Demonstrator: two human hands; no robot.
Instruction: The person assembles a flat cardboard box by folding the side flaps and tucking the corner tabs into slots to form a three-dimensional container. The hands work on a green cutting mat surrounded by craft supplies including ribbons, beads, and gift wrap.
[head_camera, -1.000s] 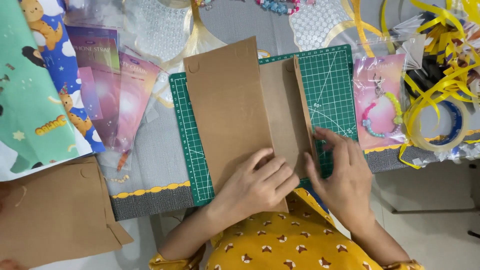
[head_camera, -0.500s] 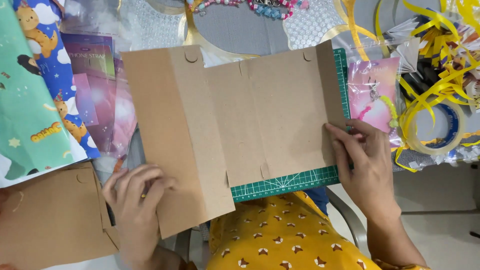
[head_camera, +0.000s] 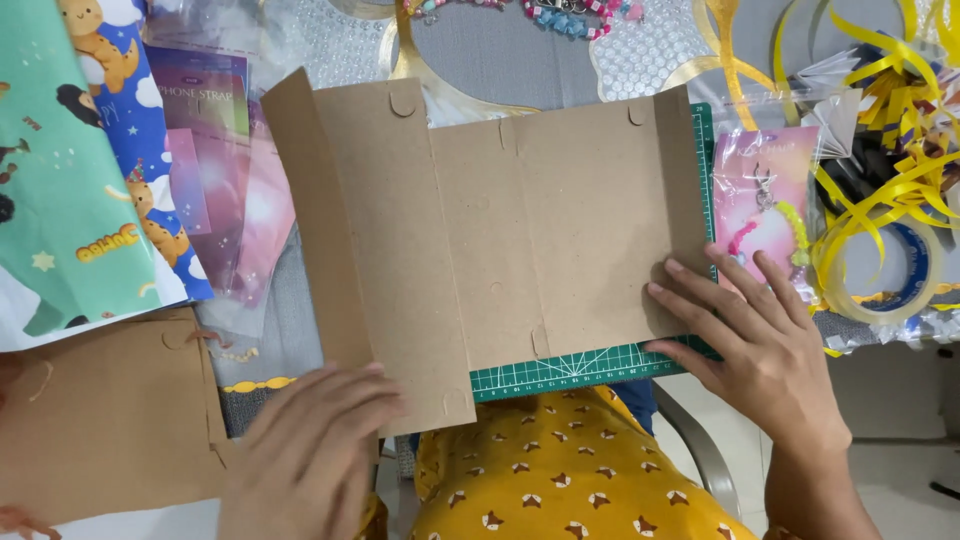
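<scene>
An unfolded brown cardboard sheet (head_camera: 500, 230) with creased panels lies spread flat across a green cutting mat (head_camera: 590, 365) on the table. The left hand (head_camera: 315, 450) rests open, fingers together, on the sheet's lower left panel, gripping nothing, while the right hand (head_camera: 755, 345) presses its spread fingers flat on the lower right edge. A pink packaged charm (head_camera: 765, 215) lies just beside the right hand, yellow ribbon (head_camera: 890, 150) beyond it.
</scene>
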